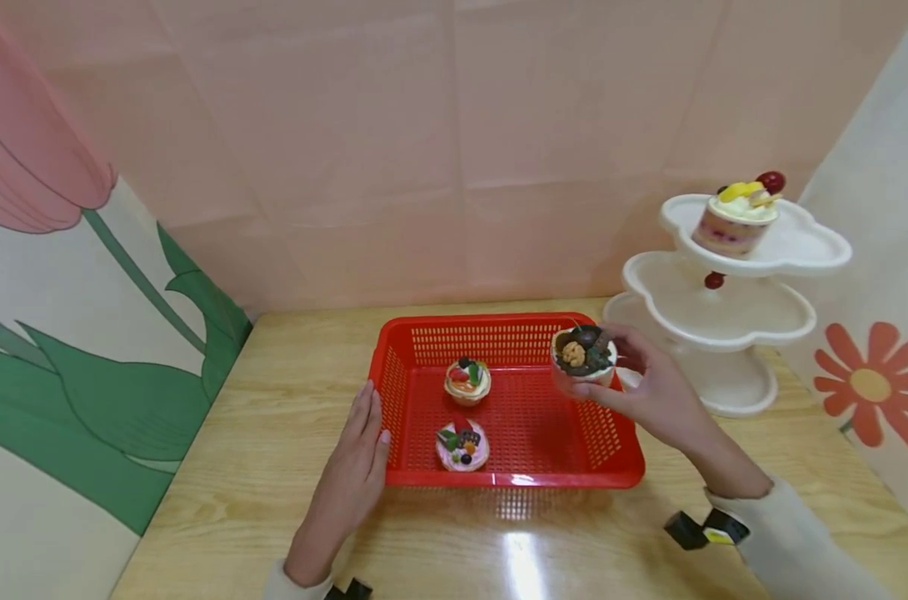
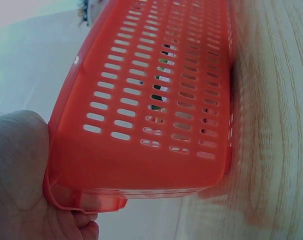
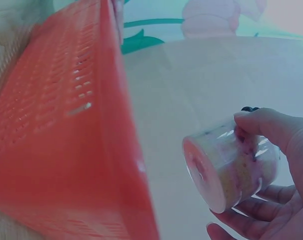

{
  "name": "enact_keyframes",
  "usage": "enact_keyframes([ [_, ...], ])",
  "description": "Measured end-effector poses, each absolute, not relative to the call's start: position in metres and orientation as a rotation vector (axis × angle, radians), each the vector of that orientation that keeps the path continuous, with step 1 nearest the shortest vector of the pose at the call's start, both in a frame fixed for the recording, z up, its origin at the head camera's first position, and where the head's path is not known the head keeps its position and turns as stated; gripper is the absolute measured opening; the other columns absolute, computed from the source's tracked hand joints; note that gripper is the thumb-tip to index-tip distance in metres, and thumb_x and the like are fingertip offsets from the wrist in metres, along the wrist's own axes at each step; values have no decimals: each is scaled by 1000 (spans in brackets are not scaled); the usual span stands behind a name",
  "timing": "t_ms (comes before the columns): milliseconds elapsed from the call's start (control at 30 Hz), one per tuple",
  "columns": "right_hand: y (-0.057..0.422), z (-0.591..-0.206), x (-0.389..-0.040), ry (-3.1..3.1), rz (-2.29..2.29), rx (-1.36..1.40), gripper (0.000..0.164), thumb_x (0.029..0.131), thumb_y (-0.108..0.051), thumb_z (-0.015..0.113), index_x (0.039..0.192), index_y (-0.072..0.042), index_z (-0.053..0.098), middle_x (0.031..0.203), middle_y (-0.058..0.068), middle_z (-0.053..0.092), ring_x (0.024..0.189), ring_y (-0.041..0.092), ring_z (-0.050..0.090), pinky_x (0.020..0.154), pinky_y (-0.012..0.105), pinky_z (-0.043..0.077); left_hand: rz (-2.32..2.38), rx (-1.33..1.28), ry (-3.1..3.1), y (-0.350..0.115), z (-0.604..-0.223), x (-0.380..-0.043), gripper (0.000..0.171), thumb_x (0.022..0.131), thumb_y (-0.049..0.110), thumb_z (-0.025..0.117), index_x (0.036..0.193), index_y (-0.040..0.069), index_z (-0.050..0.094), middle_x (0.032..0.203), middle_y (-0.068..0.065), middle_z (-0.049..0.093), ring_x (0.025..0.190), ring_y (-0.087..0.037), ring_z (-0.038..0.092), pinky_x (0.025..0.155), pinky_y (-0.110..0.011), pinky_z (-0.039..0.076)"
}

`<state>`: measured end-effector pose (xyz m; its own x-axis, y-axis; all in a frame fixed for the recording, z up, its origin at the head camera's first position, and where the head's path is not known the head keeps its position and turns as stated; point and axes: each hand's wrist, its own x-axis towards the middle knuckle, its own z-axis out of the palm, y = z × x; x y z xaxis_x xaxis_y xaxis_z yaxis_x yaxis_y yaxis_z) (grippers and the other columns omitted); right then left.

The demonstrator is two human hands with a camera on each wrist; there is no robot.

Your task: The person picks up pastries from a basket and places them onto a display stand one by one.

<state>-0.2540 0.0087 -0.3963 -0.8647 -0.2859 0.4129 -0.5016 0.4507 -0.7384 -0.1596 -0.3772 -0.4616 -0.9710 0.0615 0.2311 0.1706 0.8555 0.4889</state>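
My right hand point(image 1: 652, 392) grips a clear cup of layered cake point(image 1: 583, 354) topped with dark pieces and a walnut, held over the right end of a red plastic basket point(image 1: 529, 481). In the right wrist view, thumb and fingers curl round the side of the cake cup point(image 3: 231, 165). My left hand point(image 1: 356, 458) rests with straight fingers along the basket's left rim, seen also in the left wrist view. Inside the basket are a small fruit-topped cream tart point(image 1: 467, 383) and a pink-topped tart point(image 1: 462, 446) with berries and green leaves.
A white three-tier stand point(image 1: 769, 312) is at the right. On its top tier sits another cake cup point(image 1: 735, 221) with yellow fruit and a cherry. The wooden table point(image 1: 274, 400) runs back to a pink wall covering point(image 1: 311, 167).
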Motion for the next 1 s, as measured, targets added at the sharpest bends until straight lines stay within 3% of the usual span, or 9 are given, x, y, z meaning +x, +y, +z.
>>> enact_keyframes([
  [267, 22, -383, -249, -2375, 1403, 585, 68, 72, -10, 94, 132, -17, 62, 116, -4, 69, 103, 8, 63, 88, 11, 48, -777, -210, -2818, -375, -463, -161, 57, 110, 22, 41, 158, -2, 22, 171, -7, 6, 156, -22, 5, 121, -50, 22],
  [500, 31, -368, -243, -2362, 1374, 451, 69, 73, -11, 93, 135, -11, 61, 116, -4, 68, 101, 6, 63, 86, 10, 48, -764, -168, -2855, -378, -460, -159, 59, 111, 31, 36, 160, 2, 20, 171, -4, 5, 156, -22, 5, 121, -51, 23],
  [600, 34, -362, -245, -2348, 1376, 410, 70, 73, -8, 93, 135, -10, 61, 114, -10, 67, 101, 5, 62, 85, 9, 47, -756, -148, -2874, -380, -459, -158, 59, 111, 32, 35, 160, 3, 19, 171, -2, 3, 156, -20, 3, 121, -50, 23],
  [767, 45, -354, -247, -2300, 1381, 351, 69, 71, -3, 93, 133, -7, 62, 108, -16, 67, 98, 3, 63, 83, 9, 47, -765, -149, -2880, -380, -458, -159, 59, 111, 28, 37, 161, 4, 18, 171, -1, 2, 156, -19, 2, 122, -49, 22],
  [1000, 62, -342, -246, -2297, 1310, 303, 69, 74, -7, 91, 137, -10, 60, 111, -19, 65, 99, -1, 61, 82, 5, 46, -784, -126, -2889, -378, -460, -160, 59, 110, 25, 41, 161, 5, 17, 171, -1, 1, 156, -20, 2, 121, -49, 22],
])
